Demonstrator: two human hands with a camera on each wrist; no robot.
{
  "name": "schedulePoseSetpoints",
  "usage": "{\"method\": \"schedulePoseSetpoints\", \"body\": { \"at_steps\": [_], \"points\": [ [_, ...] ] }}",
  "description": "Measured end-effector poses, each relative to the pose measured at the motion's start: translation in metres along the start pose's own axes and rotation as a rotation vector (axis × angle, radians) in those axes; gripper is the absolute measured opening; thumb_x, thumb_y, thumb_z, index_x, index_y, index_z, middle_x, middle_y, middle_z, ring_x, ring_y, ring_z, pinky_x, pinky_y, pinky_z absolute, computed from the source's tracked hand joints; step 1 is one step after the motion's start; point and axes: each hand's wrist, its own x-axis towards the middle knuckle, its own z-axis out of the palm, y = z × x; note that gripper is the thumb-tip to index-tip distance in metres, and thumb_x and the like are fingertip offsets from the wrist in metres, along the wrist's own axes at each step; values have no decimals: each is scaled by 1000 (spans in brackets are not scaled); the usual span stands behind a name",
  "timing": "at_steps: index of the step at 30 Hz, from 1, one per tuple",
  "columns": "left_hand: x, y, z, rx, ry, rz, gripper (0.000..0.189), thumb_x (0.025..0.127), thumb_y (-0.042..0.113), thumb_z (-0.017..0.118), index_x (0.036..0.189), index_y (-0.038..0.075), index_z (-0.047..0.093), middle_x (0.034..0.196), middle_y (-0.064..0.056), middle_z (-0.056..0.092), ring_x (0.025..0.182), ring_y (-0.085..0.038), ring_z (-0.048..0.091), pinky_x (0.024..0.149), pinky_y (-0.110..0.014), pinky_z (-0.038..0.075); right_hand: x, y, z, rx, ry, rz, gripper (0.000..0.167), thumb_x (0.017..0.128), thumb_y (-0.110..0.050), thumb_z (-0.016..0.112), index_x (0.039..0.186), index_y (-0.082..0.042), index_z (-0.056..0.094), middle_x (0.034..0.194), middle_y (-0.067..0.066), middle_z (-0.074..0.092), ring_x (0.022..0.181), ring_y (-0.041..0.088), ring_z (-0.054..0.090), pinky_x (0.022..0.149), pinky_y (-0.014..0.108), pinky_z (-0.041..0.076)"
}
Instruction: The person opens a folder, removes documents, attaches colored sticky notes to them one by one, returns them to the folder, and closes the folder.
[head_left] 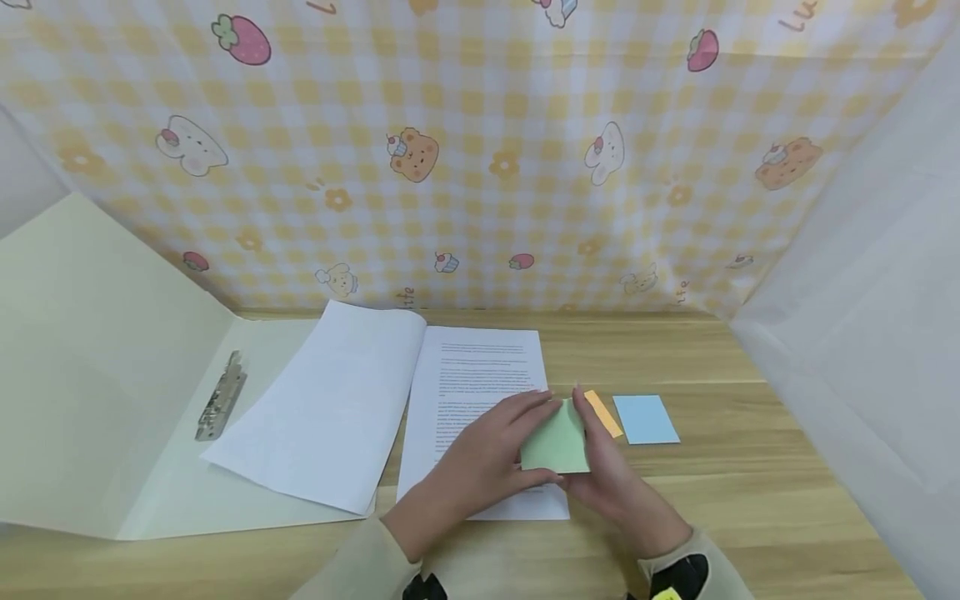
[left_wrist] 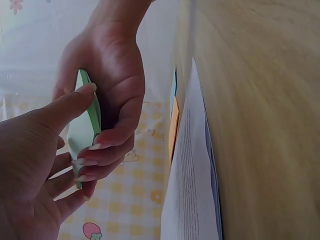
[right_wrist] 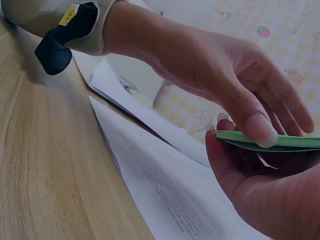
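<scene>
A pad of green sticky notes (head_left: 555, 442) is held between both hands, raised above the table. My left hand (head_left: 491, 450) pinches it, thumb along the near edge and fingers at the far side. From the right, my right hand (head_left: 611, 479) holds the pad, its fingers curled round the edge in the left wrist view. The pad's stacked green edge (left_wrist: 92, 117) shows there. Under the left hand lies a printed sheet (head_left: 487, 358), partly covered by the hands. Just right of the right hand are an orange strip pad (head_left: 603, 414) and a blue sticky note pad (head_left: 647, 419).
An open pale folder (head_left: 172, 492) with a metal clip (head_left: 221, 398) spreads across the left side. White paper (head_left: 322, 408) lies over its right part, curling at the top. A checked cloth (head_left: 480, 208) hangs behind the wooden table (head_left: 720, 500); a white panel (head_left: 862, 292) borders the right.
</scene>
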Motion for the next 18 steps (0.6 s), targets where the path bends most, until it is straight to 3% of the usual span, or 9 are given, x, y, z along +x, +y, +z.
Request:
{"method": "schedulePoseSetpoints", "body": {
  "at_steps": [3, 6, 12, 15, 18],
  "points": [
    [-1, -2, -2, -17, -24, 4, 77, 80, 41, 84, 144, 11, 56, 150, -5, 56, 139, -19, 53, 113, -29, 46, 1, 3, -1, -3, 19, -5, 58, 106, -62, 11, 118, -24, 53, 109, -9, 69, 101, 7, 68, 85, 23, 57],
    [-2, -4, -5, -30, -30, 28, 60, 86, 38, 80, 138, 12, 62, 150, -5, 56, 140, -20, 53, 113, -32, 47, 3, 5, -3, -11, 61, -4, 57, 105, -64, 13, 123, -24, 48, 114, -8, 66, 106, 10, 67, 89, 27, 57],
    [-3, -10, -6, -67, 49, 78, 19, 93, 22, 74, 110, 15, 79, 133, -1, 70, 131, -17, 62, 114, -34, 46, 7, 8, -5, -23, 136, 12, 60, 103, -67, 13, 130, -20, 40, 121, -7, 62, 111, 11, 67, 97, 37, 57],
    [-2, -11, -3, -166, 95, 12, 12, 92, 16, 75, 101, 11, 80, 119, 1, 76, 120, -16, 67, 104, -30, 53, 7, 9, -5, -8, 127, 17, 59, 104, -65, 14, 129, -18, 38, 120, -4, 62, 109, 13, 67, 96, 41, 58],
    [-2, -12, -2, -322, 124, -137, 9, 91, 15, 75, 96, 9, 80, 110, 0, 78, 110, -15, 71, 94, -29, 58, 8, 10, -5, 17, 97, 19, 58, 104, -65, 14, 128, -18, 40, 119, -2, 63, 105, 18, 69, 95, 42, 58]
  ]
}}
